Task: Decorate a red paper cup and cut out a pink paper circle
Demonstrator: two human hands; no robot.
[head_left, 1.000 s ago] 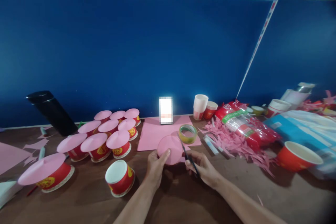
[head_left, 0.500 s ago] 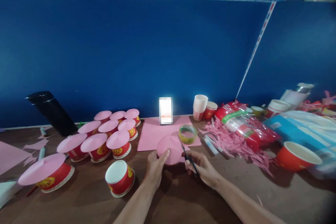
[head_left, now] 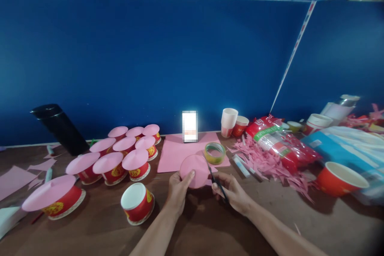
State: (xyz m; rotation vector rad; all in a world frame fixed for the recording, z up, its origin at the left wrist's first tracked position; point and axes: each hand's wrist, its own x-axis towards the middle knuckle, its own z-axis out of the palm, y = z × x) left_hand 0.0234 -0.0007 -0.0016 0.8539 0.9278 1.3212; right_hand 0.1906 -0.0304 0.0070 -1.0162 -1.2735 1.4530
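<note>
A round pink paper disc is pinched in my left hand, the thumb lying on its lower left part. My right hand grips dark scissors, whose blades point up along the disc's right edge. Just beyond the disc, a roll of clear yellowish tape lies on a stack of pink paper. To the left of my left hand, an upturned red paper cup stands bare. Several more upturned cups farther left carry pink paper cones on top.
A lit phone stands behind the pink paper. On the right are pink scraps, a red bag of paper cups, a glue stick and a red cup. A black flask leans by the blue partition.
The whole view has shifted very slightly. Both hands, the disc and the scissors stay in almost the same place.
</note>
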